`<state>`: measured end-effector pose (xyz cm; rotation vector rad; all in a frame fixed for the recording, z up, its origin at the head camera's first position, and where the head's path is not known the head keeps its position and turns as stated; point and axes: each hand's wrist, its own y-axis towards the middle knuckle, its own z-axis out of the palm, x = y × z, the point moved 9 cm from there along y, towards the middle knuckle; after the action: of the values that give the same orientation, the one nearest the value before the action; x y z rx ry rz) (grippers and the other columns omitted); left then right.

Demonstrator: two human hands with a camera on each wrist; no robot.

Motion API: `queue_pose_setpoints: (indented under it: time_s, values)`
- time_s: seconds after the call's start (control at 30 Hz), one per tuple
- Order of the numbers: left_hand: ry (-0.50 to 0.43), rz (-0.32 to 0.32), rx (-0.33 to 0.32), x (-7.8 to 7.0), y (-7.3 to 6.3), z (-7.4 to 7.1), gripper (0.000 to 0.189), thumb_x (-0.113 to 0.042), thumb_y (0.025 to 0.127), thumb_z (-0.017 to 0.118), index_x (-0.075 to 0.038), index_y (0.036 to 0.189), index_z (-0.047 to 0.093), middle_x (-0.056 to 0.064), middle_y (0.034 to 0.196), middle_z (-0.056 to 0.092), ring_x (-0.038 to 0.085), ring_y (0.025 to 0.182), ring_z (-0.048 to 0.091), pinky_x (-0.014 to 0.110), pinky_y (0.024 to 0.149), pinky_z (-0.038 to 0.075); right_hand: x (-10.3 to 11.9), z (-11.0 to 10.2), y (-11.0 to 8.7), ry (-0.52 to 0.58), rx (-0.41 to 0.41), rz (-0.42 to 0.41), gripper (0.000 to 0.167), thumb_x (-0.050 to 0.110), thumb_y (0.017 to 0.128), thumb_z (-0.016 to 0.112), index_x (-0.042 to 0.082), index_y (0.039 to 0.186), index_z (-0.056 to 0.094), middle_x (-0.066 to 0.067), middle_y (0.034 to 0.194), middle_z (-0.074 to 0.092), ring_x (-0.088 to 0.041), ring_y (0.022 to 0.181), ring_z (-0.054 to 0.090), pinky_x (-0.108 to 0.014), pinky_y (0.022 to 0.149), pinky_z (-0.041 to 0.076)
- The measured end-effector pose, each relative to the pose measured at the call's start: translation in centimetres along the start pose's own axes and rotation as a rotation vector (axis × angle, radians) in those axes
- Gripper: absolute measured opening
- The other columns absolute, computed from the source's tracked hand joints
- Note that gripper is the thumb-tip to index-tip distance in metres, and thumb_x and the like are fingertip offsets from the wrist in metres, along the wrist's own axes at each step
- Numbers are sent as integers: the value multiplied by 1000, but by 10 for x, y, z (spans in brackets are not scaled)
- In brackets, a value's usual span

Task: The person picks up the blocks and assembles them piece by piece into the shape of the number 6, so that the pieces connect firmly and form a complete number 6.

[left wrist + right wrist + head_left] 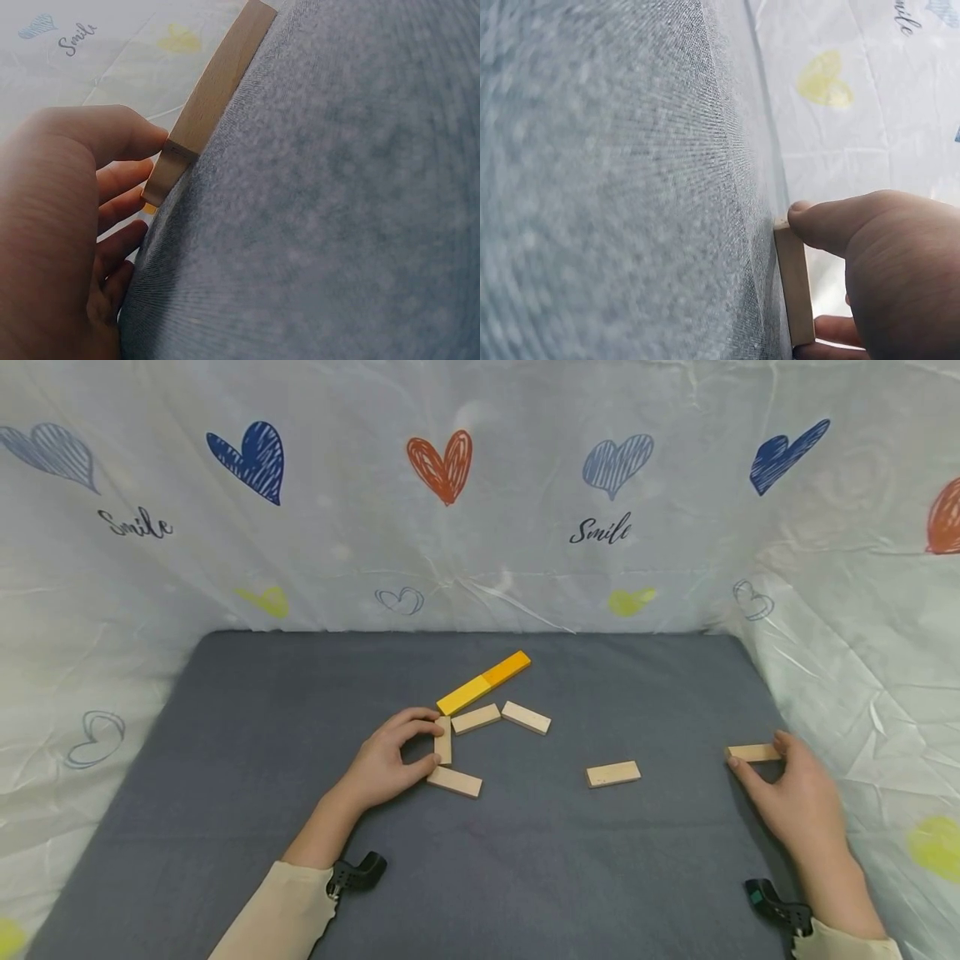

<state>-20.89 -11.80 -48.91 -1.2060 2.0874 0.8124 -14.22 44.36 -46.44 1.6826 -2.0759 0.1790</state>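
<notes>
At the left of the arrangement, my left hand [386, 760] has its thumb and fingertips at the two ends of a plain wooden block [443, 743]. Another wooden block [455, 782] slants away by the left thumb; in the left wrist view this slanting block [217, 82] extends beyond the thumb tip. Far to the right, my right hand [806, 793] pinches a separate wooden block [753, 752] between thumb and fingers. That pinched block [795, 289] stands close against the grey cloth in the right wrist view.
Two plain blocks, one [476, 719] by the left hand's block and one [527, 717] beside it, form a bent line. Behind them lie a yellow block [463, 695] and an orange block [507, 669] end to end. A lone block [613, 774] lies between the hands on the grey cloth [525, 877].
</notes>
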Motion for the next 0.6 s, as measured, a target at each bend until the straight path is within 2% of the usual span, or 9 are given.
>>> queue_pose_setpoints:
  time_s: [0.6]
  values:
    - [-4,-11,4,0,0,0,36,-22,98,85,-21,132,75,-4,154,58,26,149,51,57,120,43,1,-2,0,52,-1,23,84,34,102,78,-16,158,40,-47,140,55,-64,124,55,-76,98,43]
